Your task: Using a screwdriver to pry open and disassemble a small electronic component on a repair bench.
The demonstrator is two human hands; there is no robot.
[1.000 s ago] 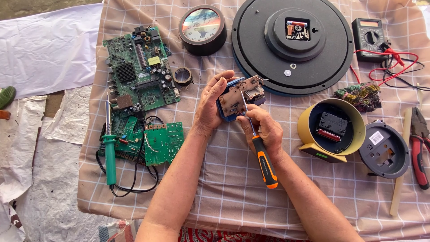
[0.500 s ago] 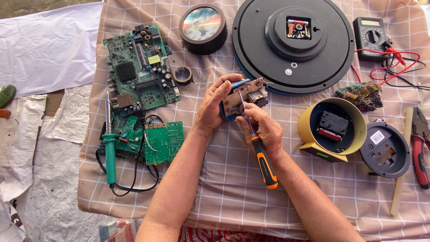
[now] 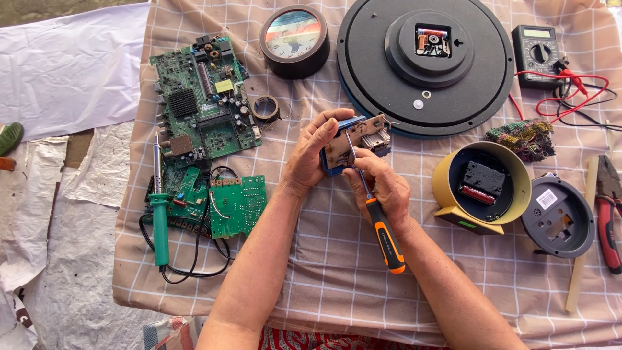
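My left hand [image 3: 310,155] grips a small blue-cased device with a brown circuit board [image 3: 358,141] showing on top, held just above the checked cloth. My right hand [image 3: 383,185] holds an orange and black screwdriver [image 3: 382,233]; its metal tip touches the brown board near the left edge. The handle points back toward me. Both forearms reach in from the bottom edge.
A large black round clock back [image 3: 426,61] and a small round clock [image 3: 295,39] lie beyond my hands. Green circuit boards [image 3: 204,107] and a green soldering iron [image 3: 159,220] sit left. A yellow clock housing [image 3: 483,188], grey cover [image 3: 558,217], multimeter [image 3: 536,48] and red pliers [image 3: 608,214] lie right.
The small device has tilted slightly in my left hand and the screwdriver tip has shifted on the board. Both hands stay in the same place.
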